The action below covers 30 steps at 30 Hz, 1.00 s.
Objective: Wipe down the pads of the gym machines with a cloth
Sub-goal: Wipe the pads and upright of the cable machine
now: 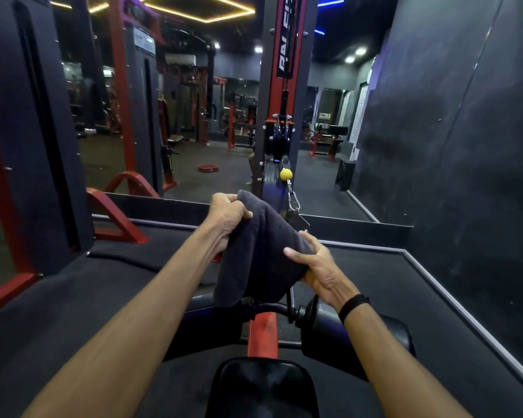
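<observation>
A dark grey cloth (258, 254) hangs folded in front of me, held in both hands above the machine. My left hand (228, 217) grips its upper left edge in a closed fist. My right hand (314, 268) clasps its lower right side, thumb on top; a black band sits on that wrist. Below the cloth lies the machine's black seat pad (263, 387) at the bottom centre. A black roller pad (372, 336) sits to its right on the red frame bar (261, 333). A second roller pad on the left is mostly hidden behind my left arm.
A red and grey cable column (280, 95) stands straight ahead, with a yellow ball stopper (286, 174) and a carabiner (293, 200) hanging from it. A dark weight stack housing (34, 131) rises at the left. A dark wall (453, 131) closes the right side. A mirror behind reflects more machines.
</observation>
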{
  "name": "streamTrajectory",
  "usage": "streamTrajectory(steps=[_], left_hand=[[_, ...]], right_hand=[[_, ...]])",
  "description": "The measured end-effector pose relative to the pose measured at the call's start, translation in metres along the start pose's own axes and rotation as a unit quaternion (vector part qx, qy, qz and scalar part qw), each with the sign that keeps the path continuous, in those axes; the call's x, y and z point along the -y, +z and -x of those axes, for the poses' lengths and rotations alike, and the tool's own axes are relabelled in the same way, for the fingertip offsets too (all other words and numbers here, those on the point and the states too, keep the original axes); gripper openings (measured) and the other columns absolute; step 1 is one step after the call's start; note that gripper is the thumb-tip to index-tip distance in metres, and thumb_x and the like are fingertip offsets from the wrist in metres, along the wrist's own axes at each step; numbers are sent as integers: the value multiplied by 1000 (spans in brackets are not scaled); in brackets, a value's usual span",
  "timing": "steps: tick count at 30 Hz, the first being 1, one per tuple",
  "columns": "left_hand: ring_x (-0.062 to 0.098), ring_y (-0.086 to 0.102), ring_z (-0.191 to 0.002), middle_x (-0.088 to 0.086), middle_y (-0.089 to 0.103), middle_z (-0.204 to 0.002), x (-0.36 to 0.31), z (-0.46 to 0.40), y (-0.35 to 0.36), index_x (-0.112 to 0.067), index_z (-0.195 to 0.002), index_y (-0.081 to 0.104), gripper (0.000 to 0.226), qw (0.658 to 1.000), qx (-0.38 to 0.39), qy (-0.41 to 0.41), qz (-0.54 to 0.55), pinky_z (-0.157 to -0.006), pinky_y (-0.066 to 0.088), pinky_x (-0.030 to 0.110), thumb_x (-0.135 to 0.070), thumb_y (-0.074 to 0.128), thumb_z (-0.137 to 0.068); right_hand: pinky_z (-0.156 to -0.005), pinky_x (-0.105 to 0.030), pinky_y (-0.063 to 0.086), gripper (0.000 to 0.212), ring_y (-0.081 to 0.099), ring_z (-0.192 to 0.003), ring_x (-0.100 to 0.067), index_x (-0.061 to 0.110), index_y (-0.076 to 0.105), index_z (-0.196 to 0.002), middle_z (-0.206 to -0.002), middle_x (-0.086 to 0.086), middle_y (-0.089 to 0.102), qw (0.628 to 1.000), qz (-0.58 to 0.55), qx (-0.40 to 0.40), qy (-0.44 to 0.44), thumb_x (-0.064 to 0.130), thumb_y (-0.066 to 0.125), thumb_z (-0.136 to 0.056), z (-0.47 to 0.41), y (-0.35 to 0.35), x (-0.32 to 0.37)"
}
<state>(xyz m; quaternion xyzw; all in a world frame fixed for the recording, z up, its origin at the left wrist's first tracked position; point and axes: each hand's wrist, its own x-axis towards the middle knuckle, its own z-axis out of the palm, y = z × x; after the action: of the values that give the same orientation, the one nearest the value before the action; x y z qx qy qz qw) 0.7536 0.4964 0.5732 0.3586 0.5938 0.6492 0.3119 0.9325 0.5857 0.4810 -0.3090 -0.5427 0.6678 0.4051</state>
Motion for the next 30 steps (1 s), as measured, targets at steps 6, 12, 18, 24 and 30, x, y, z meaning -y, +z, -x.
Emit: streamTrajectory(steps=[6,12,18,24,30], left_hand=[[25,61,-76,18,66,-83,1,-8,6,11,-98,69,26,999,-25,-5,-25,-72,50,36,18,57,-76],[25,65,-79,13,67,-81,19,-23,22,-5,-74,66,17,988,-20,-10,-153,-72,58,35,2,75,-61],[31,66,-99,15,66,-106,9,-17,81,-1,-98,66,28,956,-10,49,-290,-74,53,32,-7,78,-74],[39,60,-118,22,60,-128,-11,-21,158,9,-134,45,54,921,92,67,-372,-91,51,42,-8,64,-87],[26,64,-82,12,67,-86,0,-31,192,-2,-100,73,27,904,223,91,-354,-69,53,35,7,62,-78]], right_hand=[[-99,-46,53,67,65,-108,-32,6,53,-137,-130,-22,62,995,-1,-74,-67,-8,77,-76,0,-19,23],[-85,-38,60,48,68,-96,-27,12,63,-122,-112,-18,69,988,46,-94,-115,-4,77,-79,17,-48,50],[-74,-17,53,30,65,-96,-14,9,67,-119,-111,-12,70,962,146,-153,-176,1,69,-90,38,-95,77],[-72,-21,51,22,64,-81,-7,8,73,-114,-94,0,72,938,157,-243,-189,6,57,-99,56,-146,102],[-84,-31,53,33,66,-96,-16,7,70,-118,-102,-4,73,926,196,-267,-179,-9,58,-91,57,-184,108]])
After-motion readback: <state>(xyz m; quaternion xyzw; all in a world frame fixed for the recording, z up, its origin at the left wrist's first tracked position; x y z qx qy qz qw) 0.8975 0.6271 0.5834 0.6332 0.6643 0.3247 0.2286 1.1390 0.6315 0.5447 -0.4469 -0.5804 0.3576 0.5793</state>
